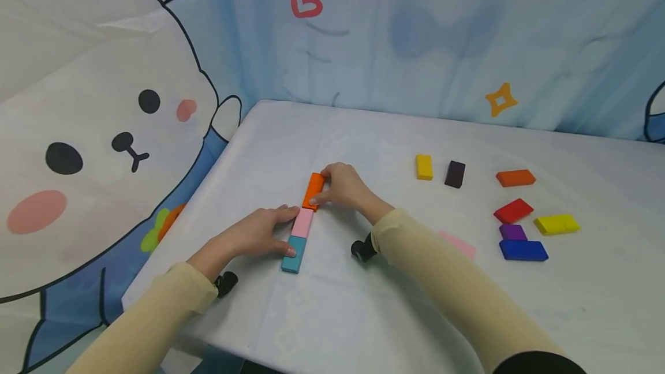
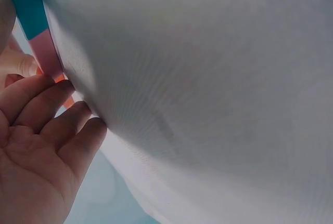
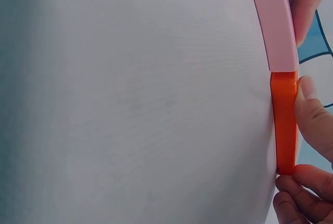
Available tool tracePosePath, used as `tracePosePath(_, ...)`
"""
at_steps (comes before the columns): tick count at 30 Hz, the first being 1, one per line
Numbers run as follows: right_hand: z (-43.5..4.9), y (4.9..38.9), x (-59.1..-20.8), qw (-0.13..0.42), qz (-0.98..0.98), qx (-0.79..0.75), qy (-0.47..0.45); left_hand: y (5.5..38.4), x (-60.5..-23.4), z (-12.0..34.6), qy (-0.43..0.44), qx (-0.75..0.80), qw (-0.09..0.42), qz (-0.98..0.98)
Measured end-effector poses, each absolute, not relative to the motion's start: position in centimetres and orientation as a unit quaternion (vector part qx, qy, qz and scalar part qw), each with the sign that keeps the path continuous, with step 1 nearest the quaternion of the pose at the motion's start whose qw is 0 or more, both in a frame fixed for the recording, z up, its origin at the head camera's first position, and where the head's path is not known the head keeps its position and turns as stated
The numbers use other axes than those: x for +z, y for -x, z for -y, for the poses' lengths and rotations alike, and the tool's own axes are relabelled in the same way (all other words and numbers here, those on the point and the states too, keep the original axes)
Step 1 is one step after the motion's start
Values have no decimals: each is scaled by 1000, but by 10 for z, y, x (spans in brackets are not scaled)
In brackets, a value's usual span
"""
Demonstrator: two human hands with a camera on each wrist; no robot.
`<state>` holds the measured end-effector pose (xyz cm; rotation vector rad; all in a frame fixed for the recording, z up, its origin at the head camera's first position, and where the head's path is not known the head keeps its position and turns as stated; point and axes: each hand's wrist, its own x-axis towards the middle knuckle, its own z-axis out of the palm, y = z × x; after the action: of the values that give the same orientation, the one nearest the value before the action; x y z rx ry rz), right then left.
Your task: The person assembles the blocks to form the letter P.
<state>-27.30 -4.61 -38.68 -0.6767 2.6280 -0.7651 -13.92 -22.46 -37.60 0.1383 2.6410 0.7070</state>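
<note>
A teal block [image 1: 294, 255], a pink block [image 1: 302, 223] and an orange block [image 1: 313, 190] lie end to end in a row on the white table. My right hand [image 1: 347, 190] pinches the orange block, thumb near the end by the pink block and fingers at its far end. On the row's left side is my left hand [image 1: 254, 232], its fingers fairly straight. Its thumb lies on the teal block and its fingertips are right at the pink block. From the right wrist, the pink block [image 3: 274, 24] and the orange block [image 3: 284, 122] meet end to end.
Right of the hands lie a small yellow block [image 1: 423, 167], a black block [image 1: 455, 174], another orange block [image 1: 515, 178], a red block [image 1: 513, 210], a long yellow block [image 1: 557, 224], a purple block [image 1: 512, 232] and a blue block [image 1: 523, 250]. My right sleeve partly covers another pink block [image 1: 458, 243].
</note>
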Motion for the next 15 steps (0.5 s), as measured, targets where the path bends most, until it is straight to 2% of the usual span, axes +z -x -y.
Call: tracePosePath(15,50,276,-385,170,-920,-249,251,141,-377,225,-53,248,205,-946)
